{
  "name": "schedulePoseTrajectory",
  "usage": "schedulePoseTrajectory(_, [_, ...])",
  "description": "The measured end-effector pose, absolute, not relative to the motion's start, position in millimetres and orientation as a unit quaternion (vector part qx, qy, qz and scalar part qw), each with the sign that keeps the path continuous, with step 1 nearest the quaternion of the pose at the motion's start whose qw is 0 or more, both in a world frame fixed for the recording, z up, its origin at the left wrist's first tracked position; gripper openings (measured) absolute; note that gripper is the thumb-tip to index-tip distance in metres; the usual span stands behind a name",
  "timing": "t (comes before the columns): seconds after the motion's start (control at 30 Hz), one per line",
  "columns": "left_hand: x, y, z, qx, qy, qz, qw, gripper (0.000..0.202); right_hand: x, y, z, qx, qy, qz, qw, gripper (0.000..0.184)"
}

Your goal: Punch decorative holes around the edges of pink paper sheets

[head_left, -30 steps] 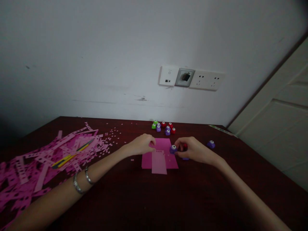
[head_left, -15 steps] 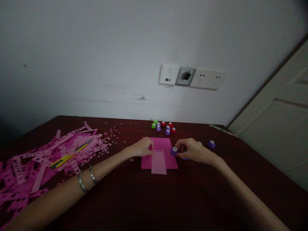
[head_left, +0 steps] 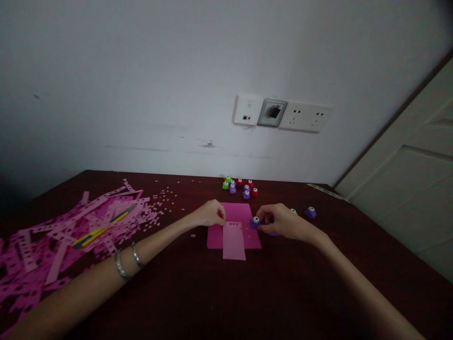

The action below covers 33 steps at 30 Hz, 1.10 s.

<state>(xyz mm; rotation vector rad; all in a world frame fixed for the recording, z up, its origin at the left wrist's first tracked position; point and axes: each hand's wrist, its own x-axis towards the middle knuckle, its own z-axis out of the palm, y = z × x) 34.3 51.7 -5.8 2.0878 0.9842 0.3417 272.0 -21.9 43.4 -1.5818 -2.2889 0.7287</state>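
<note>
A pink sheet lies flat on the dark table, with a paler pink strip on top of it. My left hand rests at the sheet's left upper edge, fingers curled and pinching the top of the strip. My right hand is closed on a small purple paper punch at the sheet's right edge. Something purple shows under that hand; I cannot make it out.
Several small punches, green, red and purple, cluster near the wall. Another purple punch sits to the right. A heap of punched pink strips with a yellow utility knife covers the left. Wall sockets hang above.
The pale strip has slid slightly toward me on the sheet. My right hand has lowered the purple punch a little at the sheet's right edge. My left hand stayed at the strip's top.
</note>
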Motion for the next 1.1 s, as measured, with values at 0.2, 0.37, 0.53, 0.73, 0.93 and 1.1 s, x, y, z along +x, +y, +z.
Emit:
schedulePoseTrajectory(0.2, [33, 55, -5, 0.727, 0.394, 0.179, 0.532, 0.008, 272, -20, 39, -0.538, -0.789, 0.259, 0.145, 0.017])
schedulePoseTrajectory(0.37, [31, 54, -4, 0.723, 0.399, 0.187, 0.532, 0.011, 274, -16, 30, -0.525, -0.795, 0.260, 0.155, 0.019])
schedulePoseTrajectory(0.53, [28, 58, -5, 0.719, 0.405, 0.183, 0.534, 0.014, 274, -14, 25, -0.520, -0.801, 0.251, 0.159, 0.019])
schedulePoseTrajectory(0.73, [26, 59, -6, 0.709, 0.382, 0.177, 0.566, 0.016, 272, -15, 26, -0.518, -0.801, 0.258, 0.156, 0.018])
schedulePoseTrajectory(0.93, [26, 59, -7, 0.699, 0.379, 0.181, 0.579, 0.015, 271, -15, 26, -0.513, -0.803, 0.258, 0.158, 0.019])
schedulePoseTrajectory(1.1, [26, 64, -14, 0.699, 0.370, 0.187, 0.583, 0.018, 272, -13, 22, -0.519, -0.801, 0.256, 0.154, 0.018])
